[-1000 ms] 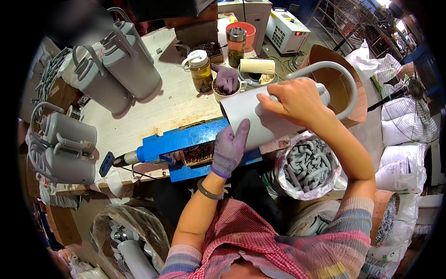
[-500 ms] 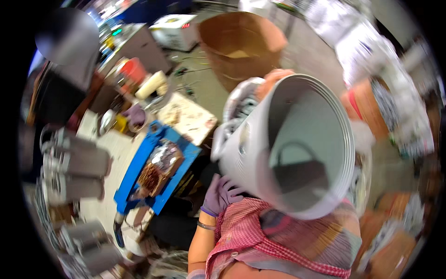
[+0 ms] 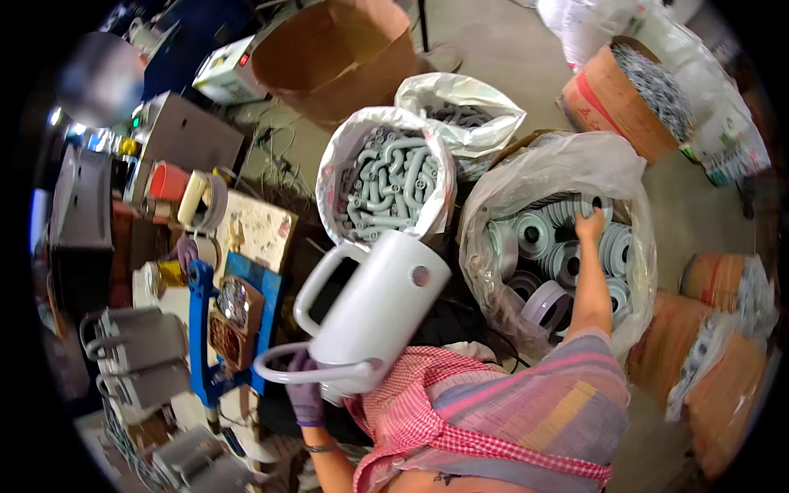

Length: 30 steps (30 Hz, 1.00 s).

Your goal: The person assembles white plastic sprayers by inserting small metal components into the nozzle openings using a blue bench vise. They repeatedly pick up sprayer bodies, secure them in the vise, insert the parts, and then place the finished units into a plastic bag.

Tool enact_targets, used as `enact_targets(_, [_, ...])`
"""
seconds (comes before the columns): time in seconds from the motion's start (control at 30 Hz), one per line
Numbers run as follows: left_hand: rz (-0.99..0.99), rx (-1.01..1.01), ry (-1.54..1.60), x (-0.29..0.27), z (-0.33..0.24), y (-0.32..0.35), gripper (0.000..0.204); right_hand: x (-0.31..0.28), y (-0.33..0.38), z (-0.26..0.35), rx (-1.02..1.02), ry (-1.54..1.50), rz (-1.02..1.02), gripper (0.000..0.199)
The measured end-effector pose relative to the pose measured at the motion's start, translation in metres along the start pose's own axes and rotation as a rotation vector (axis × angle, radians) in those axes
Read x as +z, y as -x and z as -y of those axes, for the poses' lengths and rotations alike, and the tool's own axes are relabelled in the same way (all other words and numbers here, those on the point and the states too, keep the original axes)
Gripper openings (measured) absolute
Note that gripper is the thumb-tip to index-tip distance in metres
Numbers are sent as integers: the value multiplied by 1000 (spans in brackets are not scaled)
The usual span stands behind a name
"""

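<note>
A white jug body [image 3: 374, 308] with a looped handle lies tilted across the middle of the frame, its open rim toward the lower left. The left hand [image 3: 306, 394], in a purple glove, is under that rim at lower centre; its fingers seem closed on the rim, though the jug hides most of the hand, so the hold is hard to confirm. The right hand [image 3: 588, 223] reaches to the right of centre into a clear plastic bag [image 3: 526, 177] full of grey round discs [image 3: 538, 234]. Its fingers rest on the discs, but whether they are closed on 1 cannot be told from here.

Just above the jug, at upper centre, a white sack [image 3: 341, 160] holds grey curved handles [image 3: 393, 177]. A 2nd white sack [image 3: 464, 99] sits behind it. At the left, a blue clamp stand [image 3: 197, 329] stands on the workbench, with grey jug bodies [image 3: 136, 353] stacked further left. An open cardboard box [image 3: 329, 53] is at the top.
</note>
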<state>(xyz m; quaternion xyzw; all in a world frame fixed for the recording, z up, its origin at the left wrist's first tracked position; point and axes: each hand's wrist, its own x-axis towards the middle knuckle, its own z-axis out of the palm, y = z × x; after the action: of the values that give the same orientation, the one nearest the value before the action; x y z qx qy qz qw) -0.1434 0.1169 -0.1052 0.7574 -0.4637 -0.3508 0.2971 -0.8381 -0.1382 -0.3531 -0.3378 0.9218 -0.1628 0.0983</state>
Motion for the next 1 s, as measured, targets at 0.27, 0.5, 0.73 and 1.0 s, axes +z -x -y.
enact_targets(0.27, [-51, -232, 567, 57, 15, 88, 117, 35, -62, -51, -200, 358, 244, 83])
enact_targets(0.5, [-664, -150, 233, 45, 30, 111, 43, -103, -4, 12, -340, -71, 608, 56])
enact_targets(0.73, [-953, -177, -46, 50, 75, 114, 32, -99, 241, 226, -535, -787, 1179, 48])
enact_targets(1.0, [-1118, -46, 1082, -5, 66, 198, 46, -146, 424, 347, -1807, -1172, 1017, 90])
